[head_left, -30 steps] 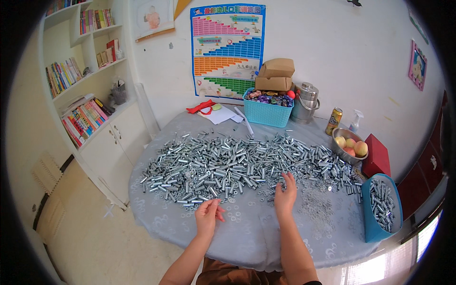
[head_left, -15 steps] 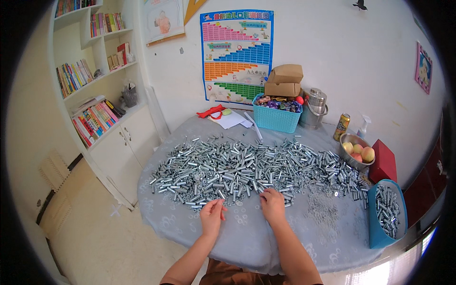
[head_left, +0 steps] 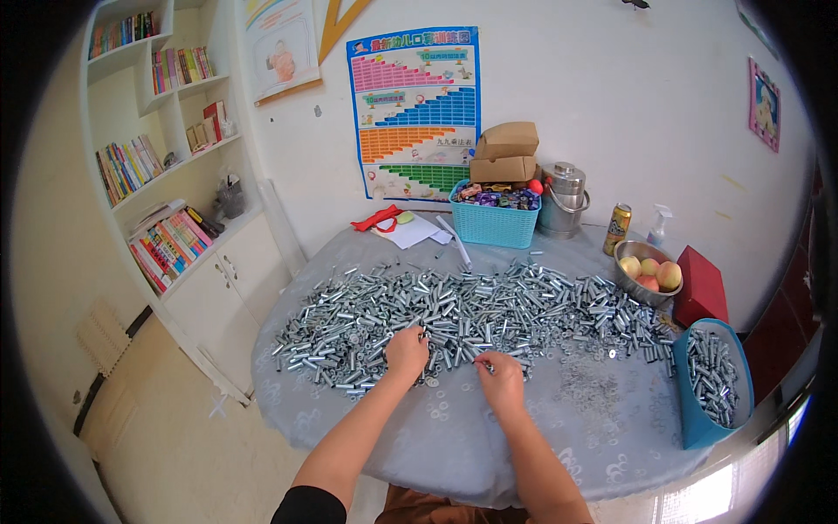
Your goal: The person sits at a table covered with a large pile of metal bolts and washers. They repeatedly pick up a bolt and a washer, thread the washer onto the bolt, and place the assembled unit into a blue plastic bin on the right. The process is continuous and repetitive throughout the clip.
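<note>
A wide pile of short silvery metal sleeves (head_left: 349, 319) mixed with washers covers the middle of the table. My left hand (head_left: 407, 354) reaches into the front of this pile, fingers curled down among the pieces; what they grip is hidden. To its right, my right hand (head_left: 502, 382) is at the pile's front edge, thumb and fingers pinched together. Something small may be at those fingertips, too small to name. Loose washers (head_left: 439, 406) lie on the grey tablecloth (head_left: 471, 454) between and in front of my hands.
At the right edge stands a blue bin (head_left: 694, 419) holding sleeves. More washers (head_left: 589, 389) are scattered left of it. Farther back are a red box (head_left: 701, 286), a metal fruit bowl (head_left: 648, 293), a can (head_left: 617, 229), a steel canister (head_left: 561, 210), a turquoise basket (head_left: 495, 227) and papers (head_left: 406, 232).
My left hand has moved forward and right, from the pile's front edge in among the pieces. My right hand stays near the front edge, still pinched. The whole view has shifted slightly.
</note>
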A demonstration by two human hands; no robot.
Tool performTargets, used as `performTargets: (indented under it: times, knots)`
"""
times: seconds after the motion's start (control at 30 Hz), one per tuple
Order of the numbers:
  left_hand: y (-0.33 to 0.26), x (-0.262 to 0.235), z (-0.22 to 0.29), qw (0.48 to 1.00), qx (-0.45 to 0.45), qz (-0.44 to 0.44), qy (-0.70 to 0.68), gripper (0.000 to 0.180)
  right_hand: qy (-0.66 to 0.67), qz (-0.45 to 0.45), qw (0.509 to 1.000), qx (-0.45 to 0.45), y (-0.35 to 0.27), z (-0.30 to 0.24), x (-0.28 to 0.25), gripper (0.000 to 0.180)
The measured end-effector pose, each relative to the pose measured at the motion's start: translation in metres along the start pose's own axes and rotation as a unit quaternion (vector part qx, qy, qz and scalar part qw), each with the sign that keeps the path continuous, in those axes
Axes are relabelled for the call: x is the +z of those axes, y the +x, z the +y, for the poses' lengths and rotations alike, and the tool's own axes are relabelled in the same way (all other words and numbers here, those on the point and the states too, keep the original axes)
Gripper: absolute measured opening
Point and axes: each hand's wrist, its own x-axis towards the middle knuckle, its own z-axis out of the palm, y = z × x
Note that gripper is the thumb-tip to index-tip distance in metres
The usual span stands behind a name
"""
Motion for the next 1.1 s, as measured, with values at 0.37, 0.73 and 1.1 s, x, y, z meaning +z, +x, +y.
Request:
performTargets:
  times: [0.37,0.73,1.1]
  knots:
    - [0.002,-0.001,0.001,0.996,0.080,0.034,-0.022,0.013,0.172,-0.052,0.963,0.202,-0.005,0.008,0.013,0.013]
    - [-0.056,-0.034,0.002,0.771,-0.192,0.035,-0.606,0.011,0.473,-0.102,0.837,0.256,-0.001,-0.008,0.009,0.028]
    - [-0.081,-0.023,-0.007,0.704,-0.240,0.006,-0.668,0.009,0.480,-0.168,0.832,0.222,-0.010,-0.027,0.015,0.019]
